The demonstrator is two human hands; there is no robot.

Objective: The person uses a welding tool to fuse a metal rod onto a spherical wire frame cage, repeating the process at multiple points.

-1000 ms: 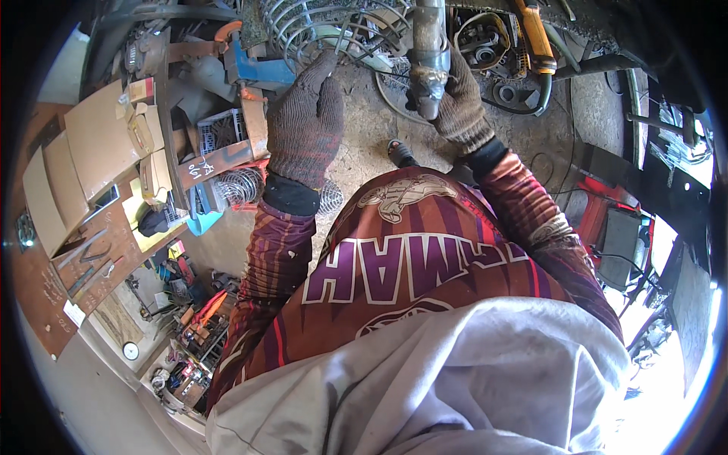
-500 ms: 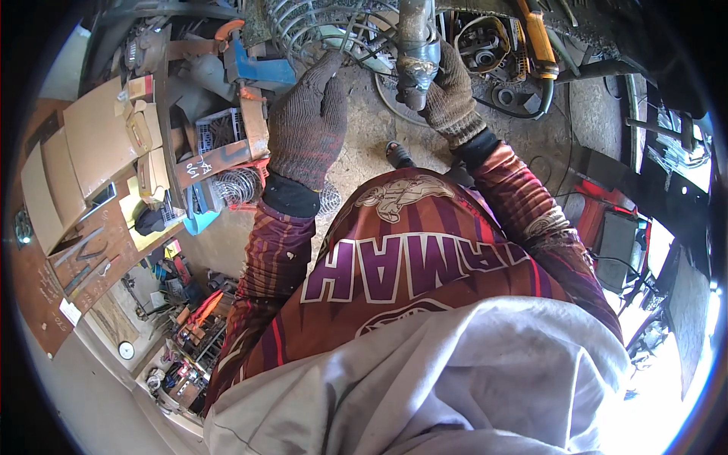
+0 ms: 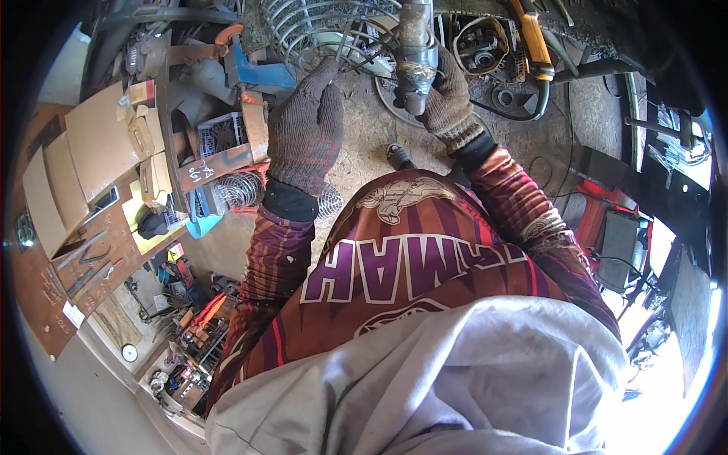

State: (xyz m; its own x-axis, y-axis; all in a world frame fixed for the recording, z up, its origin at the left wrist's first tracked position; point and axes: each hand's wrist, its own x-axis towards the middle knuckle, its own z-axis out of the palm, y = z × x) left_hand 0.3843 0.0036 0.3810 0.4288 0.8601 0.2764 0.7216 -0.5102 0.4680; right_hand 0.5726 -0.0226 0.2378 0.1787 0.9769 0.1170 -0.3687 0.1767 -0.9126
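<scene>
Both my hands wear brown knitted work gloves. My left hand (image 3: 309, 125) is closed, its fingertips pinching a thin metal rod (image 3: 342, 44) that points up toward a cage of curved grey wire rings (image 3: 315, 26). To the right of it, a thick, worn metal pipe (image 3: 416, 57) hangs down from the top edge, with a rough collar near its lower end. My right hand (image 3: 449, 106) is curled against the right side of that lower end, its thumb side touching the metal. Some of its fingers are hidden behind the pipe.
A yellow-handled power tool (image 3: 533, 42) with a dark cable lies at upper right, beside a basket of metal parts (image 3: 483, 47). A blue clamp-like piece (image 3: 260, 73) and a cluttered wooden shelf with cardboard (image 3: 98, 144) stand left. A red machine (image 3: 595, 216) is on the right.
My left hand has shifted slightly left and down with the rod. My right hand stays at the pipe; the view has moved a little.
</scene>
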